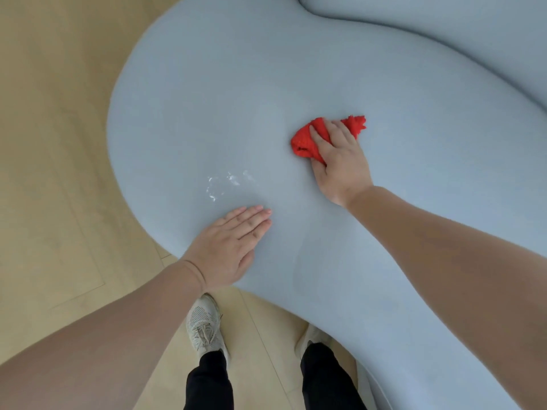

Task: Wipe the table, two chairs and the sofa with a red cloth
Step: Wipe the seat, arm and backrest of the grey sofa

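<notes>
left hand (pixel 233 244): lying flat on the sofa (pixel 236 99), fingers straight and together, holding nothing.
white smear (pixel 228 182): sitting just beyond the left hand's fingertips.
red cloth (pixel 305 140): lying bunched on the sofa, beneath the right hand (pixel 340 164).
right hand: gripping the red cloth, fingers curling over it.

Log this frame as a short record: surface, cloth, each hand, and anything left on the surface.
surface: pale blue sofa
tool: red cloth, bunched, lying on the sofa
wiping: right hand grips the red cloth and presses it down
bracing: left hand flat on the sofa, fingers straight, holding nothing
residue: whitish smears just beyond the left fingertips, apart from the cloth
ground: wood floor
</notes>
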### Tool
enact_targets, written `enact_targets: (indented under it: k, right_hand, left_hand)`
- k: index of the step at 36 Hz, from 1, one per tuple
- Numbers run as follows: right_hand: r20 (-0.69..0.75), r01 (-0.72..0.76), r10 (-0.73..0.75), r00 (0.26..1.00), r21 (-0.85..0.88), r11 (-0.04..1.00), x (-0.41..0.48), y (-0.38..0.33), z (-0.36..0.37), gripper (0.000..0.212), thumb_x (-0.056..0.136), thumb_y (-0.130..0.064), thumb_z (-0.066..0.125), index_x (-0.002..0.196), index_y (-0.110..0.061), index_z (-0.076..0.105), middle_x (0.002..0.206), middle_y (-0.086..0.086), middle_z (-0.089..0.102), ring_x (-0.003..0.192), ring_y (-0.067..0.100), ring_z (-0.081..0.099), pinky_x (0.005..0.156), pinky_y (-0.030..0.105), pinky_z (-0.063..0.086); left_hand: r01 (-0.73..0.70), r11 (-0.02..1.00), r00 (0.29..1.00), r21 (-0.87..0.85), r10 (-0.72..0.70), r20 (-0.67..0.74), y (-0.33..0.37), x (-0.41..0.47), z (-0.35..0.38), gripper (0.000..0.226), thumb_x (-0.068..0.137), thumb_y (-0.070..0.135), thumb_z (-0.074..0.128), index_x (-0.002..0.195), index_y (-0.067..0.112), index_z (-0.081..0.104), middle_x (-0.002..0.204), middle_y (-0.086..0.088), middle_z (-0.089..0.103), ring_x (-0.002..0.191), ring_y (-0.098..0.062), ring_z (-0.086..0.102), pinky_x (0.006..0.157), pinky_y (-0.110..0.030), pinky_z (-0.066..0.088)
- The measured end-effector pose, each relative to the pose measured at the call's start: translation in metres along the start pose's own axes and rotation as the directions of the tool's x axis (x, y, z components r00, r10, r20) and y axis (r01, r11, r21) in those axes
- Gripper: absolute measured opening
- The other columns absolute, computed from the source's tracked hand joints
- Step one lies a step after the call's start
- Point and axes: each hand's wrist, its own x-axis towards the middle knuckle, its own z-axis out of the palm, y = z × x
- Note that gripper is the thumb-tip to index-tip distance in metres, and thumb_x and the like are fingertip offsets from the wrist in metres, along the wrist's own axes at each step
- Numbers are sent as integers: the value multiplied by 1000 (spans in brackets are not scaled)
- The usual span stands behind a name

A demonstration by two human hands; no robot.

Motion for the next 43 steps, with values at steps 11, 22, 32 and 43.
enact_targets:
  k: [11, 22, 32, 43]
  right_hand:
    - [12, 92, -93, 996, 23, 995, -65, -49, 32, 58, 82, -25, 44, 134, -4, 54, 141, 24, 47, 131, 47, 40, 108, 58, 33]
    - [-6, 224, -224, 975, 36, 974, -136, -85, 58, 49, 89, -24, 47, 133, -8, 57, 145, 15, 45, 135, 39, 39, 111, 53, 31]
    - [-37, 335, -334, 942, 9, 942, -162, -91, 81, 40, 91, -21, 57, 130, -11, 60, 147, 13, 44, 139, 35, 34, 106, 59, 34]
    - [31, 494, -494, 869, -9, 869, -113, -103, 84, 42, 89, -22, 54, 130, -14, 61, 149, 12, 42, 139, 37, 35, 106, 60, 36]
  left_hand:
    - [163, 986, 985, 42, -160, -60, -22, -43, -9, 52, 84, 14, 34, 127, -5, 55, 137, -16, 52, 131, -24, 38, 115, -35, 20]
    - [224, 973, 970, 47, -219, -103, -33, -60, -12, 50, 86, 13, 34, 127, -4, 56, 138, -16, 52, 129, -27, 46, 115, -35, 22]
    - [241, 968, 963, 71, -230, -140, -50, -77, -10, 50, 86, 13, 35, 129, -4, 54, 139, -16, 50, 130, -26, 42, 115, -35, 21]
    - [313, 948, 931, 65, -293, -220, -79, -76, -12, 50, 89, 14, 33, 134, -4, 47, 143, -17, 45, 134, -25, 35, 116, -35, 17]
